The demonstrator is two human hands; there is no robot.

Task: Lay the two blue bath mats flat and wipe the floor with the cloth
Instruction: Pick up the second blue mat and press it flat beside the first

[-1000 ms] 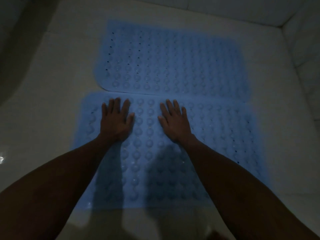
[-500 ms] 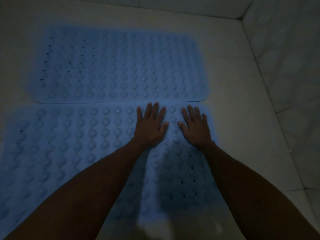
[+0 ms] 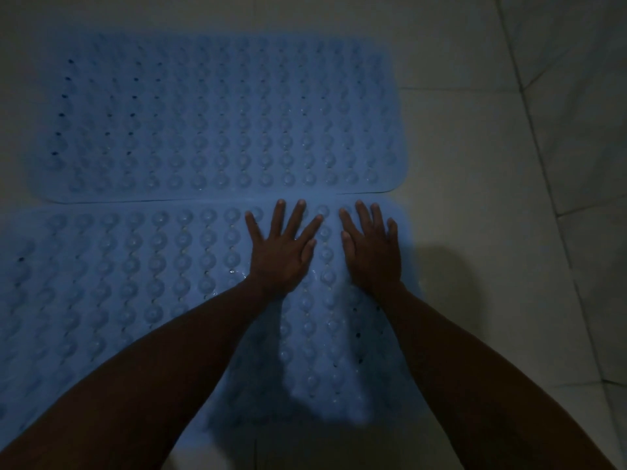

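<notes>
Two blue bath mats with rows of round bumps lie flat on the pale tiled floor, long sides next to each other. The far mat (image 3: 217, 123) fills the upper left. The near mat (image 3: 112, 283) runs off the left edge. My left hand (image 3: 280, 249) presses palm down with spread fingers on the near mat, close to its far right corner. My right hand (image 3: 371, 247) lies flat beside it at the mat's right end. No cloth is in view.
Pale floor tiles (image 3: 481, 184) extend to the right of both mats. A tiled wall (image 3: 583, 96) rises at the far right. The room is dim and my arms cast shadows over the near mat's right end.
Both hands have slid from the middle of the near mat to its right end, staying flat on it. The view has swung right with them.
</notes>
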